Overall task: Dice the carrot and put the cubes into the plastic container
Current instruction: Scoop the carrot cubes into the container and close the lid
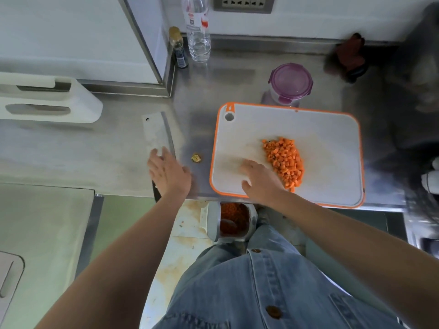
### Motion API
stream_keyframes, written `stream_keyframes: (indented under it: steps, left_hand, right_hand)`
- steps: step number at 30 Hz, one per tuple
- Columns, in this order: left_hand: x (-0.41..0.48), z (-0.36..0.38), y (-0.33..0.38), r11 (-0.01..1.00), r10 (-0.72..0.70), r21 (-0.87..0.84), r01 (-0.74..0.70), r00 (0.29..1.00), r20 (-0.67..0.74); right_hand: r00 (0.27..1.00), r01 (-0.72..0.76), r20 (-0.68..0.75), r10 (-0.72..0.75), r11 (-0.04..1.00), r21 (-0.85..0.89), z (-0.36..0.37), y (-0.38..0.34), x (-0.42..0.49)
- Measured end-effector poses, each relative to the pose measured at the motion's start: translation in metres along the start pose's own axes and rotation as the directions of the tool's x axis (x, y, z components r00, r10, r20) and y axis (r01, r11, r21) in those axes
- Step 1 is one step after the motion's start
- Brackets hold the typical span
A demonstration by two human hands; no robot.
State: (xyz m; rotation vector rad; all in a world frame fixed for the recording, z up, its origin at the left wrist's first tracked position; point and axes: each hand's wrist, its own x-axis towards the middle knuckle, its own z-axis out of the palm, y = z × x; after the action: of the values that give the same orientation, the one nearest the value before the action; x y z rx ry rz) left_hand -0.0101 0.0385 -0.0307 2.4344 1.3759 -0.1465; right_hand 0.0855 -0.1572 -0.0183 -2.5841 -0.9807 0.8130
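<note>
A heap of orange carrot cubes [285, 160] lies on the right half of the white cutting board [320, 129] with an orange rim. My right hand [259, 179] rests flat on the board just left of the heap, fingers spread. My left hand [169, 173] lies over the handle end of a cleaver [155, 134] that lies flat on the steel counter left of the board; its fingers look relaxed. A plastic container [289, 85] with a purple lid, closed, stands behind the board.
A carrot end [196, 158] lies between cleaver and board. A water bottle [198, 32] and a small dark bottle [178, 47] stand at the back. A bin [231, 222] with carrot scraps sits on the floor below the counter edge. White knife rack [59, 100] at left.
</note>
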Motion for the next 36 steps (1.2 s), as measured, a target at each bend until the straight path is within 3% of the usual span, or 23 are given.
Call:
stream_keyframes:
  steps: [2, 4, 7, 10, 12, 16, 36]
  left_hand:
    - [-0.011, 0.008, 0.022, 0.969, 0.245, 0.021, -0.245, 0.97, 0.003]
    - [-0.022, 0.017, 0.049, 0.892, 0.447, 0.039, -0.451, 0.892, 0.069]
    - [-0.039, 0.036, 0.086, 0.783, 0.592, 0.074, -0.617, 0.777, 0.215]
    - [-0.052, 0.055, 0.104, 0.803, 0.512, 0.11, -0.586, 0.772, 0.377]
    - [-0.056, 0.064, 0.104, 0.845, 0.425, 0.121, -0.521, 0.792, 0.439]
    - [-0.061, 0.067, 0.096, 0.827, 0.381, 0.206, -0.523, 0.792, 0.477]
    - [-0.055, 0.046, 0.038, 0.845, 0.242, 0.285, -0.453, 0.797, 0.553]
  right_hand:
    - [0.979, 0.103, -0.186, -0.08, 0.988, 0.119, -0.014, 0.014, -0.003]
    - [0.924, 0.146, -0.373, -0.08, 0.978, 0.152, -0.028, 0.035, -0.004]
    - [0.896, -0.001, -0.436, 0.082, 0.983, 0.184, -0.045, 0.079, -0.003]
    - [0.9, -0.323, -0.284, 0.331, 0.943, 0.074, -0.05, 0.129, -0.009]
    - [0.886, -0.437, -0.166, 0.432, 0.899, 0.009, -0.045, 0.154, -0.015]
    - [0.909, -0.417, -0.036, 0.415, 0.907, -0.057, -0.031, 0.168, -0.018]
    - [0.934, -0.355, 0.041, 0.356, 0.934, -0.031, 0.002, 0.108, -0.017]
